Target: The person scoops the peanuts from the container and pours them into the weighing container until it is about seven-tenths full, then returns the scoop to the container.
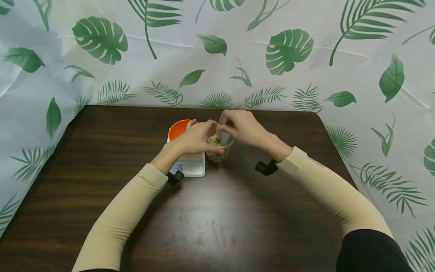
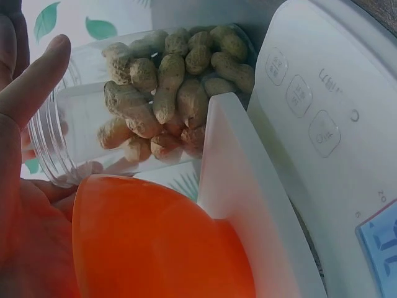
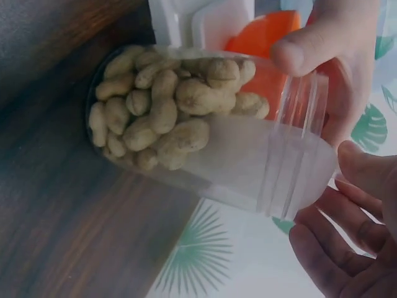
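Note:
A clear plastic jar (image 1: 217, 155) with unshelled peanuts (image 3: 164, 105) in it stands on the table, just right of a white kitchen scale (image 1: 194, 170). My left hand (image 1: 193, 138) grips the jar near its mouth, thumb on the near side and fingers on the far side. A frosted, flat-looking plastic piece with a rounded end (image 3: 248, 161) leans inside the jar, its top poking out of the mouth. With thumb and fingers my right hand (image 1: 244, 126) pinches that top end. An orange bowl (image 1: 177, 129) sits on the scale, partly hidden by my left hand.
The scale's lit display (image 1: 178, 167) faces me and seems to read 35. Dark wooden table (image 1: 217, 223) lies under everything, with a leaf-patterned sheet (image 1: 251, 49) rising behind its back edge. A black wrist mount (image 1: 266, 167) juts from my right sleeve.

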The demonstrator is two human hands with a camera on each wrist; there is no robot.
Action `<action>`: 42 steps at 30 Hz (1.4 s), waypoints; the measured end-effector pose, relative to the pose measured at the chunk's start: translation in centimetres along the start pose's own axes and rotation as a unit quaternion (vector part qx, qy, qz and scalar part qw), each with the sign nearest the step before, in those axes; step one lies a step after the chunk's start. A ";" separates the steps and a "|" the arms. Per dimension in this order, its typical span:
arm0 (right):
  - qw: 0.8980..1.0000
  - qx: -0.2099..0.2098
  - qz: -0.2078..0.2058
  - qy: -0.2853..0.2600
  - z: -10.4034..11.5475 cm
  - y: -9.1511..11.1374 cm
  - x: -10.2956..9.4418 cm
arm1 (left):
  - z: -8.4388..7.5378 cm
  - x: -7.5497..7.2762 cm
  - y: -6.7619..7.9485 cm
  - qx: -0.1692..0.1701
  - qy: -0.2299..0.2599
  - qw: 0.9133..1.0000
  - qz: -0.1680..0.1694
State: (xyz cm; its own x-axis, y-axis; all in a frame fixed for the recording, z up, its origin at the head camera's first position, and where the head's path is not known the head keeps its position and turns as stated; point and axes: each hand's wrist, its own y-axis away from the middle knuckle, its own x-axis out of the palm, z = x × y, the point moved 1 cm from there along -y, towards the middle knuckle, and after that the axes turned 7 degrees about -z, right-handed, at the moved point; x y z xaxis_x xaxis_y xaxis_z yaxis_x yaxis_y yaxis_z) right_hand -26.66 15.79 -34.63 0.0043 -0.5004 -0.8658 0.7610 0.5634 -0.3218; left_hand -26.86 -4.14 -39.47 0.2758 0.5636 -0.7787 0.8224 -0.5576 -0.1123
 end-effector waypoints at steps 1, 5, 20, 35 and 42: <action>1.000 0.000 -0.004 -0.003 -0.1 0.1 0.0 | 0.0 0.0 0.0 0.000 0.000 1.000 0.000; 1.000 -0.010 -0.004 -0.009 -0.1 0.2 0.3 | -0.1 -0.1 0.0 0.001 -0.004 1.000 -0.001; 0.999 -0.034 -0.022 -0.020 -0.2 0.2 0.2 | 0.1 0.0 -0.3 -0.007 -0.017 1.000 0.002; 0.996 -0.079 -0.032 -0.010 -0.5 0.3 1.1 | 0.0 0.0 -0.3 -0.005 -0.023 1.000 -0.001; 0.996 -0.021 -0.058 -0.058 -1.0 0.3 0.8 | 0.0 0.0 -0.2 -0.007 -0.024 1.000 0.003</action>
State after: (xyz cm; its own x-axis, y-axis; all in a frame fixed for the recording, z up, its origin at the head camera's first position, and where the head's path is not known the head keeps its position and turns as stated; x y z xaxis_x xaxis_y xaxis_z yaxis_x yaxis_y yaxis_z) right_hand -27.03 16.24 -35.81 -0.0063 -0.6349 -0.7726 0.7322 0.5233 -0.4360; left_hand -27.05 -4.04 -39.41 0.2568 0.5307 -0.8077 0.8277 -0.5522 -0.0996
